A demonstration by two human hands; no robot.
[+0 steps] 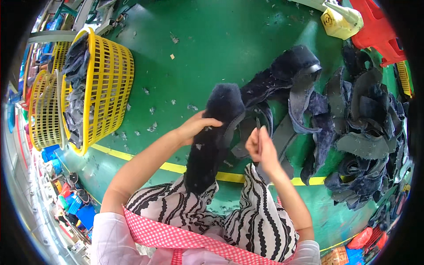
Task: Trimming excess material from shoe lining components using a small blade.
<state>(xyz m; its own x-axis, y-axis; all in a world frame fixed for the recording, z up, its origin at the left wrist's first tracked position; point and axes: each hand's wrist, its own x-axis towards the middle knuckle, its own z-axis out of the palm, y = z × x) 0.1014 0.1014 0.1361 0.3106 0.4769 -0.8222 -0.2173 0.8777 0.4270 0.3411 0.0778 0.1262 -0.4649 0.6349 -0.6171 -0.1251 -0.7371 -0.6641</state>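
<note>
My left hand (193,126) grips a long dark plush fabric piece (216,117) from its left edge, thumb on top and fingers underneath. The piece stretches from above my left knee to the middle of the view, its fuzzy side up. Just right of it, my right hand (263,149) is closed around a slim dark tool (258,125) whose narrow end points away from me; its exact kind is unclear. Beyond both hands, more dark plush strips (297,66) curl across the floor, some with a smooth grey underside up.
A heap of similar dark pieces (366,117) lies at the right. Yellow plastic baskets (110,86) stand at the left, one holding dark material. A red plastic stool (375,31) and a pale yellow container (340,24) are far right. Lint scraps dot the green floor (176,62).
</note>
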